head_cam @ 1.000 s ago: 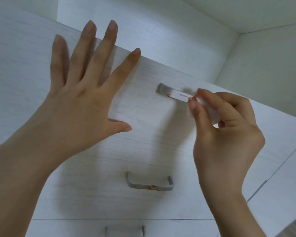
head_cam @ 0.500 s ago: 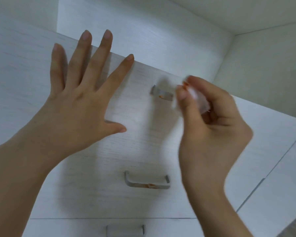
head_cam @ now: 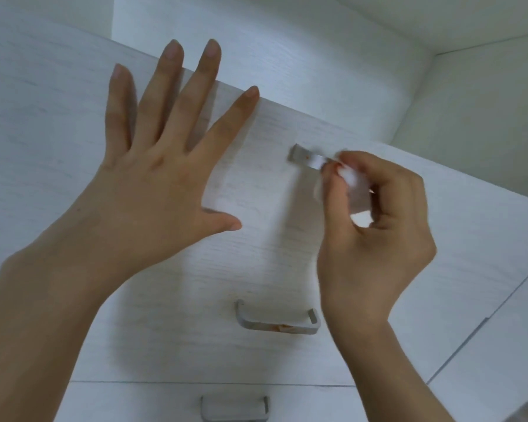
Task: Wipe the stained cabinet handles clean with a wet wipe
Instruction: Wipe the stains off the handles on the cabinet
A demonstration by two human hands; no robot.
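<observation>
A grey metal handle [head_cam: 307, 159] sits high on the white cabinet front [head_cam: 256, 239]; a small orange spot shows on its left part. My right hand [head_cam: 375, 239] pinches a folded white wet wipe [head_cam: 355, 190] against the handle's right part, hiding that end. My left hand [head_cam: 153, 184] lies flat on the cabinet front to the left, fingers spread, holding nothing. A second grey handle [head_cam: 275, 325] lower down carries an orange-brown stain near its middle. A third handle [head_cam: 233, 409] shows on the drawer below.
White walls and a corner [head_cam: 433, 56] rise behind the cabinet's top edge. A neighbouring white panel [head_cam: 500, 345] adjoins the cabinet on the right, separated by a thin seam.
My right hand with the wipe slid left along the top handle, then back right. The orange streak on the handle has shrunk to a small spot. My left hand stayed flat.
</observation>
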